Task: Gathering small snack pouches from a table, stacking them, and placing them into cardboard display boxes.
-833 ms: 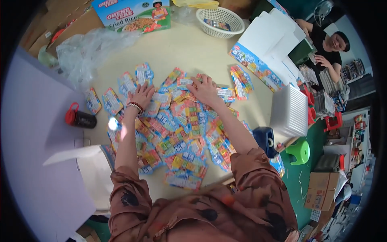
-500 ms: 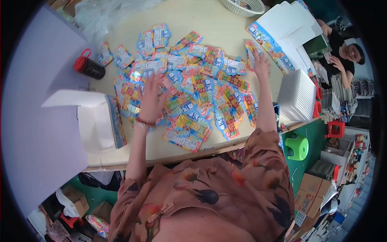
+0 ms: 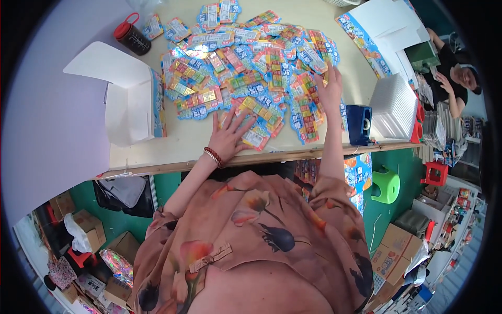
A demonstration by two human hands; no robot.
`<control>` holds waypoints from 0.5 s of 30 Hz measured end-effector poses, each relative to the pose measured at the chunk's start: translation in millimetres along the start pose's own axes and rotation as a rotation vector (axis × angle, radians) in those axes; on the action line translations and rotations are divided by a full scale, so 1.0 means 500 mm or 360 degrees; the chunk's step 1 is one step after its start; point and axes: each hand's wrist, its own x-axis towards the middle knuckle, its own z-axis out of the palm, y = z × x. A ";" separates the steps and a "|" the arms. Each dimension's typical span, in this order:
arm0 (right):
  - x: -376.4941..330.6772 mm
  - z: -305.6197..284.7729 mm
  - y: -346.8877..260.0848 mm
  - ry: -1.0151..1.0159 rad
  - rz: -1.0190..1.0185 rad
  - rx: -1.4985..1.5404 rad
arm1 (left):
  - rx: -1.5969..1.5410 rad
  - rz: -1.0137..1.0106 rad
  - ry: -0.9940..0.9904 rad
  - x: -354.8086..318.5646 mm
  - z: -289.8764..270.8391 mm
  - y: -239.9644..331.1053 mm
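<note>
A spread heap of blister packs (image 3: 277,70) covers the table, with blue wavy-edged cards and rows of small colourful pieces. My left hand (image 3: 229,135) lies with fingers spread over the packs at the heap's near edge, a beaded bracelet round its wrist. At the heap's right side, my right hand (image 3: 329,93) rests on other packs, its fingers stretched forward and a little apart. Neither hand is closed round a pack. Both palms face down, so what lies under them is hidden.
An open white carton (image 3: 130,104) stands at the left, near a dark bottle with a red lid (image 3: 132,36). Right of the heap are a blue tape dispenser (image 3: 359,124), stacked clear trays (image 3: 393,107) and another open box (image 3: 389,26). A co-worker (image 3: 452,73) sits beyond.
My left hand has come down and nearer, from above the heap onto its near edge. My right hand has shifted onto packs at the right side. The view has tilted toward me.
</note>
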 end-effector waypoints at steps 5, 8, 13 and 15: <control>-0.183 -0.063 -0.167 -0.0393 0.0420 0.0683 | -0.0556 -0.0116 0.0536 -0.030 -0.028 -0.026; -0.237 -0.025 -0.225 -0.0396 0.0139 0.0189 | -0.0976 -0.0577 0.0437 -0.052 -0.020 -0.052; -0.205 0.046 -0.244 -0.0616 0.0229 0.0014 | -0.0826 -0.0640 0.0490 -0.032 -0.014 -0.042; -0.174 0.053 -0.225 -0.0594 0.0186 0.0094 | -0.0783 -0.0718 0.0481 -0.012 -0.007 -0.033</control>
